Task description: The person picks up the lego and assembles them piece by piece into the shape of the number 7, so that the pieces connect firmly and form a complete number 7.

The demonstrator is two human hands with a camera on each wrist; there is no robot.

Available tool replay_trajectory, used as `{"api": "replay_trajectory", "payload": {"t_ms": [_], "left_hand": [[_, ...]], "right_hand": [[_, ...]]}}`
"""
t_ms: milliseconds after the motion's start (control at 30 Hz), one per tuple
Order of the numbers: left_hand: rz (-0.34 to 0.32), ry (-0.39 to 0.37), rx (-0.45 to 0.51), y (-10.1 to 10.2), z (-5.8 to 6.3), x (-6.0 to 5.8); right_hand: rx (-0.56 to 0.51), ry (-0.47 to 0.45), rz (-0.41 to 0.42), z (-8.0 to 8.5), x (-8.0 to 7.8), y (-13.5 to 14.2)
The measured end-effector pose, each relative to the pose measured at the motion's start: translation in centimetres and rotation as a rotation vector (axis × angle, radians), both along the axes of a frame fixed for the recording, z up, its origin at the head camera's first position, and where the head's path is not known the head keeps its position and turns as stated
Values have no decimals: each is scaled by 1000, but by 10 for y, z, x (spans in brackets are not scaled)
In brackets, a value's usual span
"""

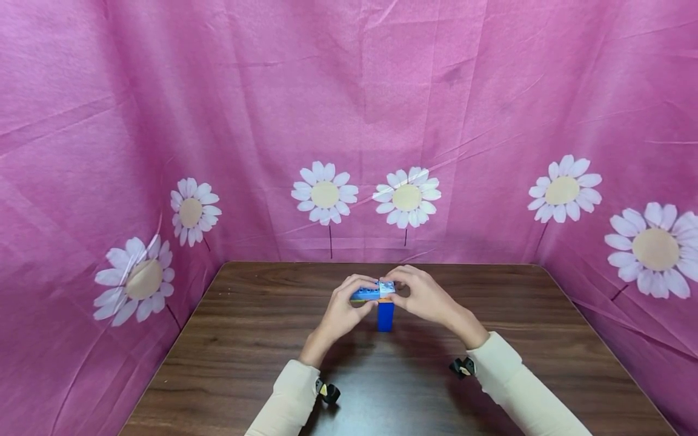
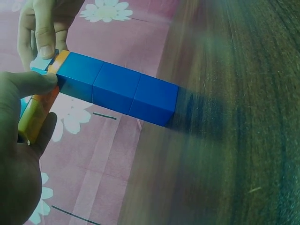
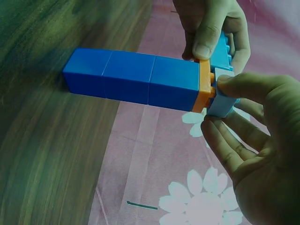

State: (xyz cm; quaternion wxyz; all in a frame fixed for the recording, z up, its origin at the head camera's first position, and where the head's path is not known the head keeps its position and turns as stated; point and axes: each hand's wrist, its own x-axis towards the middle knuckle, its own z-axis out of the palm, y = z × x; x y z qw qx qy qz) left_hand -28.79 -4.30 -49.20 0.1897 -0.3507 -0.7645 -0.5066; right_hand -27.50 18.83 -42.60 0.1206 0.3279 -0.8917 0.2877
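Observation:
A column of three dark blue bricks (image 1: 385, 317) stands upright on the table, topped by an orange layer (image 3: 202, 84). My right hand (image 1: 422, 293) pinches a pale blue brick (image 3: 222, 96) over that layer; orange studs show in a narrow gap beneath it. Beside it, my left hand (image 1: 346, 306) grips a longer light blue studded brick (image 1: 368, 294) that reaches out to the left. Under this brick the left wrist view shows a yellow piece (image 2: 33, 119) between thumb and fingers. Fingers partly cover where the upper pieces meet.
The brown wooden table (image 1: 245, 363) extends around the column. Behind and at both sides hangs a pink cloth (image 1: 360, 109) printed with white daisies. Each cream sleeve carries a small black device (image 1: 329, 392) at the wrist.

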Motion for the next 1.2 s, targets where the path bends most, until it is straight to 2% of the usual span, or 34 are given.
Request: {"api": "replay_trajectory", "payload": {"t_ms": [267,700,1200], "left_hand": [[-2,-13,3,0,0,0],[-9,14,23,0,0,0],[-12,4,27,0,3,2]], "right_hand": [[23,32,19,2,0,-1],[45,11,-7,3,2,-3],[24,-14,24,1,1,-2]]}}
